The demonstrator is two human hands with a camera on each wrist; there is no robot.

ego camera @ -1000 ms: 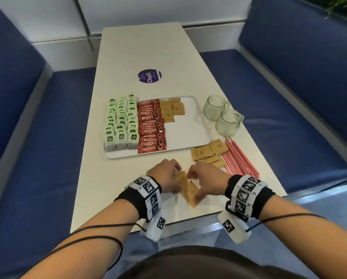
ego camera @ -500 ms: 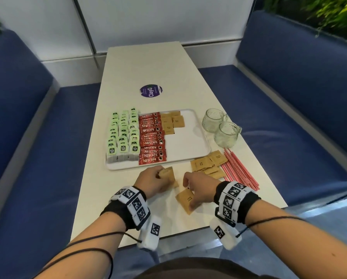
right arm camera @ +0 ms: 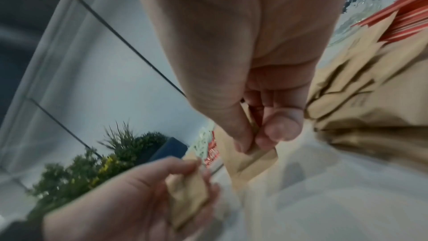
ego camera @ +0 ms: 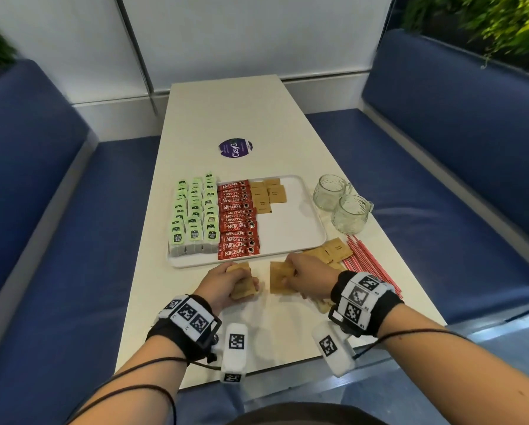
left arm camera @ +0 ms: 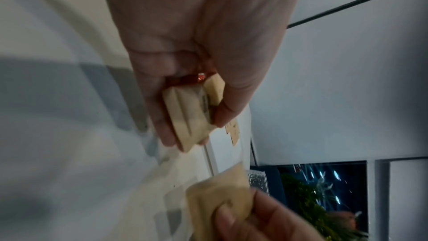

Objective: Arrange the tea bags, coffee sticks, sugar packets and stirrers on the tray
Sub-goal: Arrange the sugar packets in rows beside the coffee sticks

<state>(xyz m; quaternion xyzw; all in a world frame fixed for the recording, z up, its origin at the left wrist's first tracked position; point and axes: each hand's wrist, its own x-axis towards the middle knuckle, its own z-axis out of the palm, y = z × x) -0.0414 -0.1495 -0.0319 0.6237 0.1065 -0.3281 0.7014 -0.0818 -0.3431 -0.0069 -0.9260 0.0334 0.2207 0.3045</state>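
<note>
Both hands (ego camera: 223,282) (ego camera: 310,279) gripping sugar packets (ego camera: 280,280) — tray (ego camera: 303,237) beyond

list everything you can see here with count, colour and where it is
white rectangular tray: one, white, mid-table
green-labelled tea bags: three rows, count unclear, left side of tray
red Nescafe coffee sticks: one column, about a dozen, middle of tray
brown paper sugar packets on tray: several, far end, right of the coffee
loose brown sugar packets: a pile, on table right of tray's near corner
red thin stirrers: a bundle, table's right edge
clear glass mugs: two, right of tray
round purple sticker: one, beyond tray
blue benches: both sides of table
left hand: grips a small stack of sugar packets
right hand: pinches sugar packets
</note>
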